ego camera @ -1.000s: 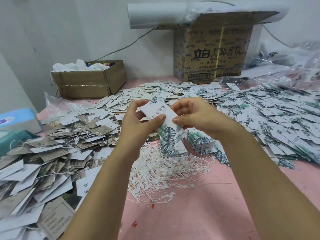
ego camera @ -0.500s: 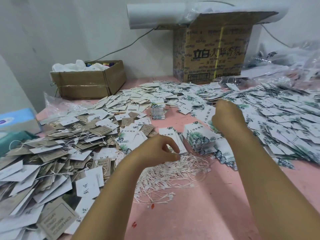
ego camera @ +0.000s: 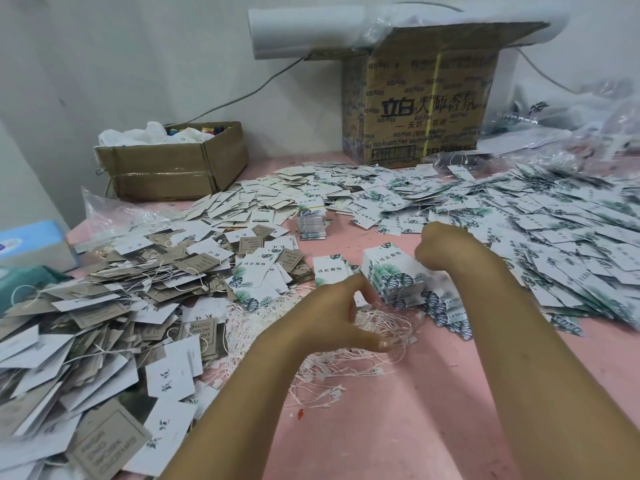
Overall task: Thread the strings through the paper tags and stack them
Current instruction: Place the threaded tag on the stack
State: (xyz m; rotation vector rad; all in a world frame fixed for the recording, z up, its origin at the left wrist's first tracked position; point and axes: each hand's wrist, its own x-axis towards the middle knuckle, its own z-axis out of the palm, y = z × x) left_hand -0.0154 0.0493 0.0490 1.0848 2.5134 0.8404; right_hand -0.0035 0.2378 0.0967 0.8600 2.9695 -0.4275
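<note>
left hand [ego camera: 343,317] over strings [ego camera: 346,372] | right hand [ego camera: 441,245] by tag stack [ego camera: 391,275] | tabletop [ego camera: 415,427] visible nearside

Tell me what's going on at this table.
A person is stringing paper tags at a pink table. The left hand is down in the loose pile of white strings, curved over them; whether it has one pinched is unclear. The right hand hovers curled by the stack of leaf-print tags, and what it holds is hidden. Tags with strings lie heaped at the left.
</note>
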